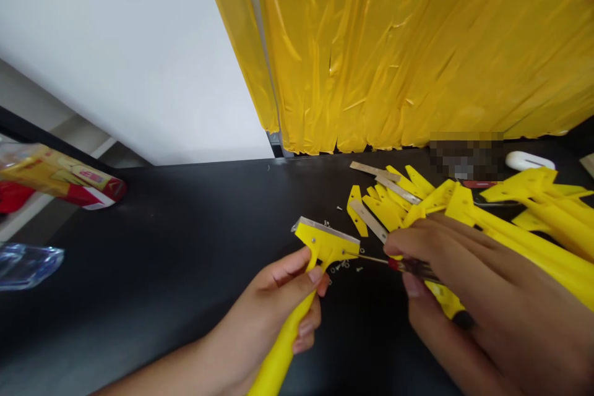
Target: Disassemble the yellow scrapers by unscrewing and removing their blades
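My left hand [288,297] is wrapped round the neck of a yellow scraper [327,243], whose wide head points away from me with a metal blade along its top edge. Two screws show in the head. My right hand [468,297] pinches a screwdriver [377,259] by its handle, which my fingers mostly hide. The thin shaft reaches left, and its tip is at the head's right screw. Small screws and nuts [342,265] lie on the black table just beyond and right of my left hand.
Loose yellow plates [356,210], blades [369,221] and yellow scraper handles [524,241] are heaped at the right. Behind them lies a white rounded case [529,161]. A bottle-like package [65,176] and clear plastic [30,266] stand at the left. A yellow plastic sheet [394,49] hangs behind the black table [185,241].
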Motion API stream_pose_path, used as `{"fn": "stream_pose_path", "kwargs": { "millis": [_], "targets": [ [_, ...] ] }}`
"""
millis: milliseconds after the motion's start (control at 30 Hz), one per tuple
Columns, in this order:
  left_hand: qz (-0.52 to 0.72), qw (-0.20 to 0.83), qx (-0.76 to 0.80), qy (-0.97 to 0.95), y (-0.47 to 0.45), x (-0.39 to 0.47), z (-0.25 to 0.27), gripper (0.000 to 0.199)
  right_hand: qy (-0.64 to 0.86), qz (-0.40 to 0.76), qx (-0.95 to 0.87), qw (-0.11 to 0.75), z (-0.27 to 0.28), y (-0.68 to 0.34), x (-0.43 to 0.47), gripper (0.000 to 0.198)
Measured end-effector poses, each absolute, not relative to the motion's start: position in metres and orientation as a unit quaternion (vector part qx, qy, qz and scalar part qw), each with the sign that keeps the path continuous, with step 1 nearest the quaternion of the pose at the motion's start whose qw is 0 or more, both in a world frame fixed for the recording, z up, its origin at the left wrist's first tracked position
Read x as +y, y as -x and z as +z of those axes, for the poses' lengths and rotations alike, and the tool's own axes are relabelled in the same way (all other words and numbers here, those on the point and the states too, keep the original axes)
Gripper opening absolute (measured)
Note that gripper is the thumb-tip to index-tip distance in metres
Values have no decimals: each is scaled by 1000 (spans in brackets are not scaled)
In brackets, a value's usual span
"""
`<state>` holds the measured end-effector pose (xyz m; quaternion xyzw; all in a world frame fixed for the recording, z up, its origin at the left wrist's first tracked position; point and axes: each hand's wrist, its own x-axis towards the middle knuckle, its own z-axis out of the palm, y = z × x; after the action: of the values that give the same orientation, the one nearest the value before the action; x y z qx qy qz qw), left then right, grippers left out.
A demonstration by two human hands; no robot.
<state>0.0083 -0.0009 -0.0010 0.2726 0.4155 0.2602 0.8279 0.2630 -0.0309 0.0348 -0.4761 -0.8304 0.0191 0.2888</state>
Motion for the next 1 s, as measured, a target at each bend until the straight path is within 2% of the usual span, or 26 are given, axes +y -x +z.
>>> {"fn": "stream_pose_path", "kwargs": {
  "millis": [333,500,733,833,1000],
  "targets": [
    [261,830,415,-266,-9,3,-2,20,489,59,-824,280,33,-264,-37,16],
    [266,823,430,-258,-10,1,-2,22,490,63,-816,302,34,-263,-33,12],
    [252,821,438,-265,-9,0,-1,26,478,55,-817,317,31,-262,-28,14],
    [264,823,430,-261,-9,0,-1,23,477,57,-814,325,32,-261,-29,22],
    [267,828,423,-253,-10,2,-1,21,523,35,-798,296,30,-263,-34,18]
  ]
}}
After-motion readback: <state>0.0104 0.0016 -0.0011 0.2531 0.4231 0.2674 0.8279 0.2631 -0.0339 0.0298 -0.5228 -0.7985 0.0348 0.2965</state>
